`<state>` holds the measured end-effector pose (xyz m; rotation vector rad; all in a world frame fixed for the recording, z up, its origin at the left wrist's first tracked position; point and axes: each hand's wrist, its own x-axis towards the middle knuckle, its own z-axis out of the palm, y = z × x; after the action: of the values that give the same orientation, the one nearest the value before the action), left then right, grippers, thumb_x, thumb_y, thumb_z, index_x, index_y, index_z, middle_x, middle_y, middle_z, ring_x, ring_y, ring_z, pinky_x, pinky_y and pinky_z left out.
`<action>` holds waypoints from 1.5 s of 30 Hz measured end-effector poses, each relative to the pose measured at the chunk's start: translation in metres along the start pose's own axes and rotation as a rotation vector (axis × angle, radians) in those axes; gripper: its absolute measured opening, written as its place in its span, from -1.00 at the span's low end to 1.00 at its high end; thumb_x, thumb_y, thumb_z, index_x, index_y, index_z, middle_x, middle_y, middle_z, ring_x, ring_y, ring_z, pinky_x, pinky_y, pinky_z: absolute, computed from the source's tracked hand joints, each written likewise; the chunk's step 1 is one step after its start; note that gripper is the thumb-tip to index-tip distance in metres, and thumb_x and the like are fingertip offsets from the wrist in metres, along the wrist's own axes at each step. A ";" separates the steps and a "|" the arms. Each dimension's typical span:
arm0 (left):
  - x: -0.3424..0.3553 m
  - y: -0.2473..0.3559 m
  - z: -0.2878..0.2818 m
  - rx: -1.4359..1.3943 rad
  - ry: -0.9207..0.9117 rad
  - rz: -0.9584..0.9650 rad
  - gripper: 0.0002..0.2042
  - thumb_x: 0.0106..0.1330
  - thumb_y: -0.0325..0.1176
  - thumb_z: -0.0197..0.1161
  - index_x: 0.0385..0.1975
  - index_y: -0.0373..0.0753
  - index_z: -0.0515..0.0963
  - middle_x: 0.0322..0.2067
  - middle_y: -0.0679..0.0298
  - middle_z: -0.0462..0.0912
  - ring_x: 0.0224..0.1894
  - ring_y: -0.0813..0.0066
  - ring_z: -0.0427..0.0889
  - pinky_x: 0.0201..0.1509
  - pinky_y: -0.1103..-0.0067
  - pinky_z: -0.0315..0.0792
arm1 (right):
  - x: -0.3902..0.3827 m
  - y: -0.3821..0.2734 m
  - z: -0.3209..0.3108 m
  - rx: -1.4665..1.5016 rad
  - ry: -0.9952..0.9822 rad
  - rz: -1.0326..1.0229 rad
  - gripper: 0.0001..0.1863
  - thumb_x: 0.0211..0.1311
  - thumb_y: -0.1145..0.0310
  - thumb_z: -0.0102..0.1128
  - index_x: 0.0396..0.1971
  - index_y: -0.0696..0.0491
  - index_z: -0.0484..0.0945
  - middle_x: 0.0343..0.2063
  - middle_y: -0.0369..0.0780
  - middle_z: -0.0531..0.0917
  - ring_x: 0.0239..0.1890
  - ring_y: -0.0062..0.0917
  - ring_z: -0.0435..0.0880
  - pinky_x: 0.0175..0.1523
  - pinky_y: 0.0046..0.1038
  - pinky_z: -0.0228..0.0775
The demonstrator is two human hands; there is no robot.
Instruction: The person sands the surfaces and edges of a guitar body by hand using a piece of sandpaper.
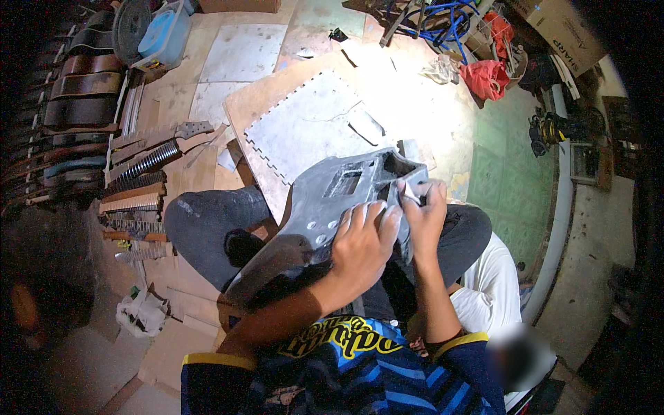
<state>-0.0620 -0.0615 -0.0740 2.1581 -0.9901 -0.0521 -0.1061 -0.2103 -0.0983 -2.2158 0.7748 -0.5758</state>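
Note:
A grey-primed electric guitar body [311, 207] lies tilted across my lap, with rectangular cut-outs, several round holes and a hollow at its far right end. White dust marks its surface. My left hand [363, 242] lies over its near right part, fingers bent against the face and edge, steadying it. By the hollowed end, my right hand [423, 214] pinches a small pale folded sheet [413, 192], which looks like sandpaper, against the body's edge. The fingers cover most of that sheet, and the underside of the body is hidden.
A worn white board [304, 124] lies on the floor ahead. Guitar necks [152, 155] and a rack of guitar bodies [83, 86] are at left. Red cloth [484, 78] and blue tubing [449, 28] lie far right. A person in white [491, 277] sits close at right.

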 end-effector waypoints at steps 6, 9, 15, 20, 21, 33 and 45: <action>-0.012 0.002 0.005 -0.022 0.005 0.061 -0.60 0.08 -0.52 0.22 -0.02 -0.25 0.48 -0.08 0.05 0.55 -0.04 0.03 0.57 0.01 0.23 0.48 | 0.015 0.016 -0.011 -0.019 -0.087 0.115 -0.73 0.06 0.39 0.46 -0.54 0.20 0.51 -0.41 -0.08 0.52 -0.33 -0.21 0.51 -0.16 -0.25 0.36; -0.016 0.001 0.004 -0.013 0.013 0.084 -0.63 0.10 -0.49 0.22 -0.02 -0.24 0.50 -0.10 0.08 0.56 -0.06 0.04 0.58 0.02 0.24 0.48 | 0.013 0.028 -0.016 -0.120 -0.068 -0.013 -0.74 0.05 0.40 0.45 -0.51 0.19 0.51 -0.44 -0.10 0.53 -0.34 -0.23 0.52 -0.19 -0.24 0.35; -0.009 0.000 0.001 -0.011 0.047 0.044 -0.67 0.18 -0.47 0.20 -0.03 -0.22 0.49 -0.12 0.09 0.56 -0.10 0.08 0.58 -0.02 0.26 0.49 | -0.020 0.004 0.006 0.122 0.094 -0.046 -0.76 0.14 0.47 0.42 -0.51 0.18 0.48 -0.40 -0.17 0.50 -0.35 -0.47 0.46 -0.16 -0.42 0.32; 0.007 0.002 -0.008 0.047 0.019 -0.006 -0.76 0.28 -0.45 0.17 -0.06 -0.26 0.48 -0.13 0.10 0.58 -0.13 0.10 0.58 -0.06 0.28 0.50 | -0.005 0.034 0.017 0.186 0.234 0.299 -0.68 0.17 0.37 0.47 -0.52 0.16 0.44 -0.38 -0.24 0.48 -0.29 -0.50 0.42 -0.09 -0.46 0.31; 0.009 0.001 -0.012 0.033 -0.010 -0.046 -0.72 0.26 -0.47 0.17 -0.03 -0.27 0.46 -0.10 0.09 0.57 -0.10 0.08 0.57 -0.03 0.27 0.49 | -0.021 0.028 0.021 0.215 0.196 0.222 -0.69 0.17 0.36 0.47 -0.51 0.15 0.45 -0.37 -0.23 0.48 -0.27 -0.50 0.42 -0.07 -0.45 0.30; 0.009 -0.001 -0.013 -0.066 -0.052 -0.055 -0.57 0.10 -0.54 0.22 0.04 -0.28 0.41 -0.08 0.05 0.55 -0.04 -0.01 0.54 0.04 0.20 0.44 | 0.022 0.035 0.015 0.082 0.352 0.309 -0.65 0.18 0.25 0.46 -0.48 0.19 0.49 -0.34 -0.12 0.49 -0.21 -0.38 0.46 -0.02 -0.35 0.32; 0.014 -0.002 -0.011 0.013 0.081 -0.048 -0.62 0.07 -0.48 0.29 -0.07 -0.30 0.46 -0.15 0.06 0.60 -0.12 0.00 0.60 -0.10 0.25 0.49 | -0.027 0.017 0.042 0.256 0.392 0.173 -0.74 0.31 0.33 0.37 -0.43 0.17 0.50 -0.40 -0.23 0.55 -0.32 -0.56 0.44 -0.14 -0.46 0.35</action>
<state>-0.0475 -0.0631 -0.0641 2.1785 -0.8943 0.0186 -0.1063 -0.1819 -0.1430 -1.8025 1.0167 -0.9796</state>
